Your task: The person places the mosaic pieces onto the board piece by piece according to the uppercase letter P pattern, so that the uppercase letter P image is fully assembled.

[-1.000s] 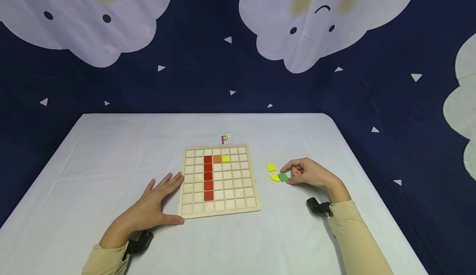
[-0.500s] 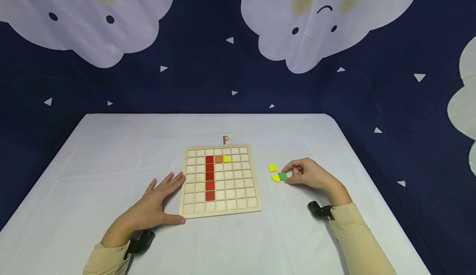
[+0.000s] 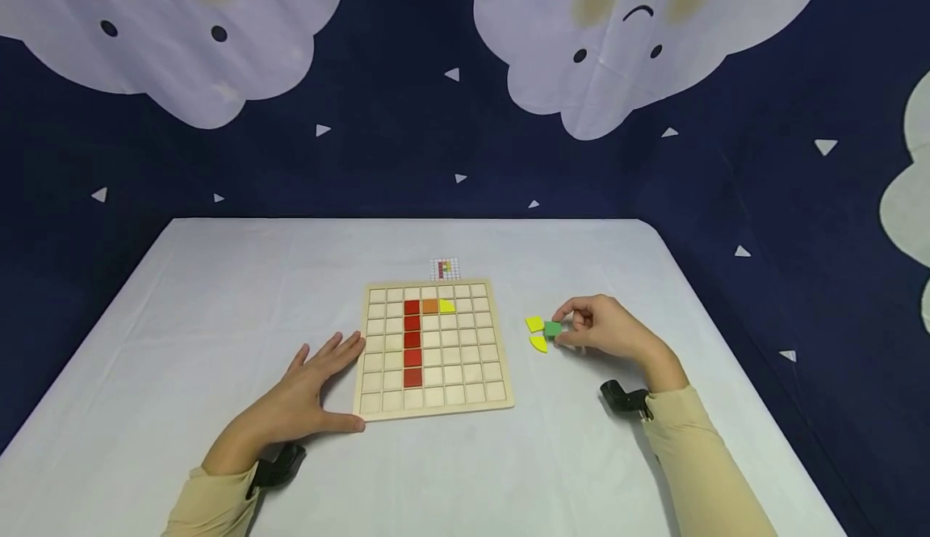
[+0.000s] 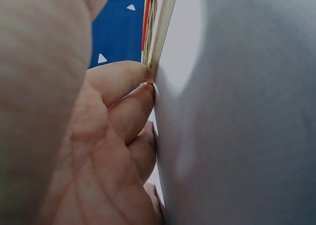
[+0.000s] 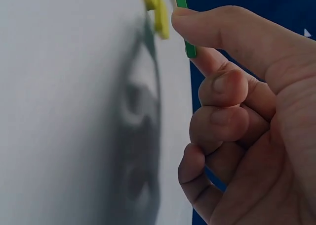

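Note:
My right hand (image 3: 606, 327) pinches a green square tile (image 3: 552, 329) between thumb and index finger; in the right wrist view the green tile (image 5: 186, 27) is held edge-on, off the white surface. Just left of it lie a yellow square tile (image 3: 534, 324) and a yellow quarter-round tile (image 3: 538, 344). With fingers spread, my left hand (image 3: 305, 396) touches the left edge and near-left corner of a wooden grid board (image 3: 468, 363). The board bears a column of red tiles (image 3: 412, 340), an orange tile (image 3: 430, 306) and a yellow tile with a rounded corner (image 3: 446, 306).
A small printed pattern card (image 3: 445, 269) lies at the board's far edge. A white cloth covers the table (image 3: 291, 262). Behind it hangs a dark blue curtain (image 3: 392, 117) printed with clouds and triangles.
My right hand has lifted the green tile off the table, away from the yellow quarter-round tile. The left hand stays at the board, and the head view shifts slightly.

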A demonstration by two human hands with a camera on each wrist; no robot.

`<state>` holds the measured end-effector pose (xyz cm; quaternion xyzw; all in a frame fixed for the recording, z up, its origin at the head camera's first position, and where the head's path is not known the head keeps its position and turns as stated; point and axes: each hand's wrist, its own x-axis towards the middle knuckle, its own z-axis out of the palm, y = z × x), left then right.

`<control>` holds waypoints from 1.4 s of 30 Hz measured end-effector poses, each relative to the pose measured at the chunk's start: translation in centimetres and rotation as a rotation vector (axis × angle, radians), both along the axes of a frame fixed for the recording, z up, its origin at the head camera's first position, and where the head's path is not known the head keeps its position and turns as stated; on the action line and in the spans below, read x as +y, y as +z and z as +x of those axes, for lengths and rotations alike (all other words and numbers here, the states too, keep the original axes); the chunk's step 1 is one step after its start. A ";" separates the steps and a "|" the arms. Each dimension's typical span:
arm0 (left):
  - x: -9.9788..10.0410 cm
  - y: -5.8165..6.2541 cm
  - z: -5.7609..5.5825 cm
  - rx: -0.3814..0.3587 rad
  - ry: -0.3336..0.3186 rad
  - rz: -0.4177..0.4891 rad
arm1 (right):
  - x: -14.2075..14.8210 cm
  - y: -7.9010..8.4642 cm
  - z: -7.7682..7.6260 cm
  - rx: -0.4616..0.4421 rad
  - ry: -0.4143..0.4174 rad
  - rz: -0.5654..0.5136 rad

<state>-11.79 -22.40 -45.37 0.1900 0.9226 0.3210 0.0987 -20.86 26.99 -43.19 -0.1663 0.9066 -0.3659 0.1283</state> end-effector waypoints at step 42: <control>0.1 0.1 0.0 0.010 -0.010 0.007 | -16.1 0.7 -1.2 0.054 0.274 0.051</control>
